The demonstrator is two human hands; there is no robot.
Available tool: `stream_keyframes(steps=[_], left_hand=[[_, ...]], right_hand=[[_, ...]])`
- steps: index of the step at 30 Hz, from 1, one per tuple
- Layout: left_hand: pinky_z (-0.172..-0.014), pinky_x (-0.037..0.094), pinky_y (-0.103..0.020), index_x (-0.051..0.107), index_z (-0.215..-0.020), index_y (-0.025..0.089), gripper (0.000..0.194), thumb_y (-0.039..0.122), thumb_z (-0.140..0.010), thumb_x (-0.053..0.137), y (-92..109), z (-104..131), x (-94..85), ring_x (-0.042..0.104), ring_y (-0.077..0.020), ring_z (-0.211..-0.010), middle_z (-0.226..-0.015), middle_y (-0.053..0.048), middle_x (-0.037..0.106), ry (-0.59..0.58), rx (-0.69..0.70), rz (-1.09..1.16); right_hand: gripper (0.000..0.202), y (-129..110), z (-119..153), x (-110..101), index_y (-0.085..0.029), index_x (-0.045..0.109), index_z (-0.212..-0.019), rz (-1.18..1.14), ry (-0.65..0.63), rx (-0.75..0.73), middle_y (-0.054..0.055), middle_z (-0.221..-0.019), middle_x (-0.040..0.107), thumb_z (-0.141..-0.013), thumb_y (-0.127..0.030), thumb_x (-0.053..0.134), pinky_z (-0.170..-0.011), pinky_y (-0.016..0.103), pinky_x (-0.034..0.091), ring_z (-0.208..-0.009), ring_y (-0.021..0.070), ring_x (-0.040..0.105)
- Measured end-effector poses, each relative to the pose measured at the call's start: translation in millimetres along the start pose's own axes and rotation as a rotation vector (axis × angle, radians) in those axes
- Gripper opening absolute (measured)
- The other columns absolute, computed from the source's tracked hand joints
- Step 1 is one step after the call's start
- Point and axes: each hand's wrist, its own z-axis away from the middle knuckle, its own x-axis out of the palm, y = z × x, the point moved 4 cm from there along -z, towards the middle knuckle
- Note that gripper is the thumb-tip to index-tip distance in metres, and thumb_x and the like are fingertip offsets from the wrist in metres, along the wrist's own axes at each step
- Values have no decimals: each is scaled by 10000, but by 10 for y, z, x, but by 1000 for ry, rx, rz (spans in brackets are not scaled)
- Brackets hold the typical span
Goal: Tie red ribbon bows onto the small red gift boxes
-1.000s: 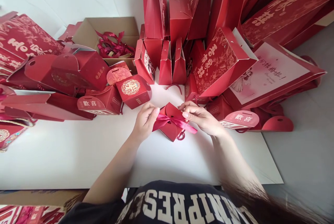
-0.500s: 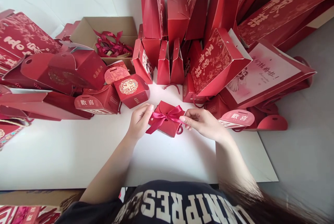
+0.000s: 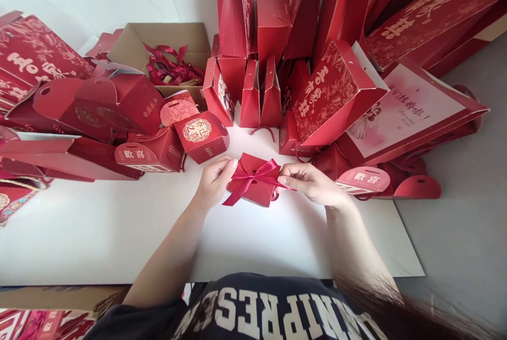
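Note:
A small red gift box rests on the white table between my hands, its top crossed by a shiny crimson ribbon tied in a bow. My left hand is closed at the bow's left side, thumb and fingers pinching a ribbon loop against the box edge. On the other side my right hand pinches the bow's right part between thumb and forefinger, a ribbon end poking out past the fingertips. A dark red twisted cord shows at the box's lower right.
A cardboard box with loose crimson ribbons stands at the back left. Red printed boxes crowd the left, and red gift bags the back and right. The white table ends at a front edge near my body.
The view has shifted slightly. My hands keep their pinch on the bow; the ribbon end at my right fingers now sticks out farther.

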Motion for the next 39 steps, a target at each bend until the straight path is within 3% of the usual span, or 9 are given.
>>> stream_keyframes(steps=[4, 10, 15, 24, 30, 32, 36, 39], left_hand=[[-546, 298, -274, 350, -604, 175, 453, 404, -973, 479, -10, -14, 6, 345, -112, -579, -648, 9, 363, -9, -32, 32], [-525, 293, -268, 333, -592, 178, 486, 458, -955, 496, 1, -15, 14, 327, -108, -558, -636, 11, 344, -2, -46, 67], [-512, 294, -267, 354, -591, 178, 484, 471, -946, 503, -9, -15, -3, 335, -107, -551, -632, 8, 363, 3, -45, 33], [-497, 272, -266, 385, -592, 171, 462, 434, -952, 506, -20, -41, 12, 328, -100, -546, -654, 8, 371, -2, -52, 28], [-539, 309, -265, 414, -601, 169, 448, 431, -952, 508, 9, -42, -31, 381, -106, -578, -655, 9, 390, 8, -15, 42], [-562, 330, -267, 450, -614, 168, 434, 433, -952, 507, 36, -46, -54, 406, -111, -588, -656, 7, 414, 16, 1, 57], [-591, 358, -263, 521, -665, 170, 394, 455, -937, 527, 88, -52, -80, 430, -120, -605, -674, 0, 457, 20, 27, -5], [-635, 391, -254, 589, -893, 196, 267, 460, -915, 559, 145, -27, -185, 478, -131, -655, -750, -7, 535, 109, 77, -37]], right_hand=[[333, 8, -1, -44, -170, 625, -742, 6, -17, 8, 31, -745, 701, -926, -447, 604, -725, 318, 497, -730, 174, 659], [458, -54, 37, -52, -170, 717, -807, 37, -47, 43, 71, -823, 737, -947, -550, 502, -854, 368, 512, -826, 215, 693], [396, 10, 27, -16, -138, 697, -823, 50, -64, 74, 82, -833, 723, -886, -522, 623, -798, 356, 528, -810, 204, 678], [420, 80, 18, -96, -142, 678, -834, 124, -138, 86, 72, -851, 718, -914, -539, 565, -827, 343, 512, -842, 190, 677], [496, 50, 146, -98, -142, 702, -904, 116, -218, 208, 94, -904, 738, -948, -579, 471, -878, 365, 512, -893, 210, 686], [529, 33, 151, -93, -158, 687, -901, 141, -125, 200, 86, -925, 727, -965, -600, 404, -889, 367, 505, -910, 211, 675], [466, -21, 81, -126, -202, 621, -933, 284, 324, 60, 52, -952, 667, -956, -616, 408, -858, 346, 496, -902, 195, 622], [422, -39, 13, -71, -228, 612, -1069, 294, 436, -66, 64, -1149, 622, -968, -585, 411, -898, 339, 491, -1047, 206, 586]])
